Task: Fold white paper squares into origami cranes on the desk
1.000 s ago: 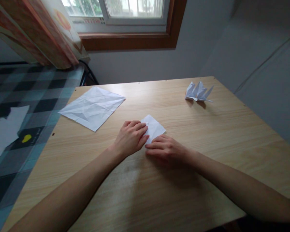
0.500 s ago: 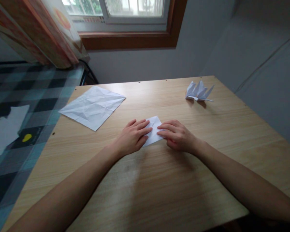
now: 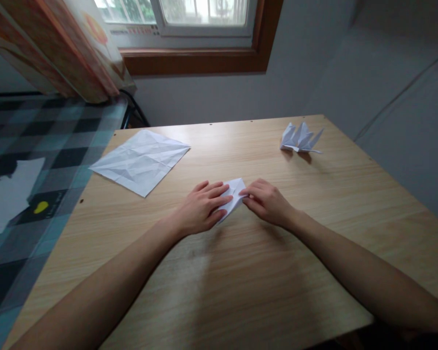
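A small folded sheet of white paper (image 3: 235, 187) lies on the wooden table (image 3: 255, 291) between my hands. My left hand (image 3: 201, 206) rests flat on its left part, fingers spread and covering that side. At the paper's right corner, my right hand (image 3: 265, 200) pinches the edge between thumb and fingertips, and that corner is lifted slightly. The underside of the paper is hidden.
A creased, unfolded white sheet (image 3: 140, 163) lies at the table's back left. Folded paper shapes with pointed tips (image 3: 300, 138) stand at the back right. On the left, a bed with a checked cover (image 3: 75, 158) holds torn white paper (image 3: 10, 194).
My right hand has gone from lying on the paper with its fingers to pinching its right corner, which has risen a little. My left hand has stayed almost in place.
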Demonstrator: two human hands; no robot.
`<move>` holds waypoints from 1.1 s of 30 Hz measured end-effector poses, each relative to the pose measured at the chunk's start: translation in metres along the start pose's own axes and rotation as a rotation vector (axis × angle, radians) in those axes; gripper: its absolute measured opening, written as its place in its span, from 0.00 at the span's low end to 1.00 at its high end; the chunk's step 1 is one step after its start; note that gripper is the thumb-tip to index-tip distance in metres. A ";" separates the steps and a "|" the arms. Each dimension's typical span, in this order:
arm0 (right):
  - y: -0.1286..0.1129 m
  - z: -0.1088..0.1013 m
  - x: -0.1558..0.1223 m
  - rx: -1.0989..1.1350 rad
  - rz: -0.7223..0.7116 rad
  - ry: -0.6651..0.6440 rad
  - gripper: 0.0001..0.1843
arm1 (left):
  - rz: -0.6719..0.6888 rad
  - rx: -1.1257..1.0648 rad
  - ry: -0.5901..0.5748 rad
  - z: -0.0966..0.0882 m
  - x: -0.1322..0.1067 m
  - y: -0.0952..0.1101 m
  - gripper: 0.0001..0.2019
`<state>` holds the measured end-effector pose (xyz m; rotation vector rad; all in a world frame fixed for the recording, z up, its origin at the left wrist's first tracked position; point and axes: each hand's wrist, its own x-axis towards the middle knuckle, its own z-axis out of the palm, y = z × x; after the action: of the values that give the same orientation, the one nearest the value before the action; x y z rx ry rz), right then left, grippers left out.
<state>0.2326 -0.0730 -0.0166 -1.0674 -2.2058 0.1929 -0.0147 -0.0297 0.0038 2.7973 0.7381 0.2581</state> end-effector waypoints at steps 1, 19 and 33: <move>-0.001 0.001 0.001 -0.004 0.049 0.008 0.07 | -0.001 -0.001 0.011 0.000 0.000 0.000 0.19; -0.026 0.009 -0.003 -0.201 -0.323 -0.112 0.14 | -0.009 0.042 0.000 0.010 0.001 -0.006 0.34; -0.006 0.003 -0.004 -0.058 -0.018 0.003 0.24 | -0.001 -0.004 -0.012 0.010 0.001 -0.010 0.45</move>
<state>0.2288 -0.0799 -0.0187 -1.0779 -2.2293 0.1203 -0.0163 -0.0223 -0.0084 2.7922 0.7362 0.2427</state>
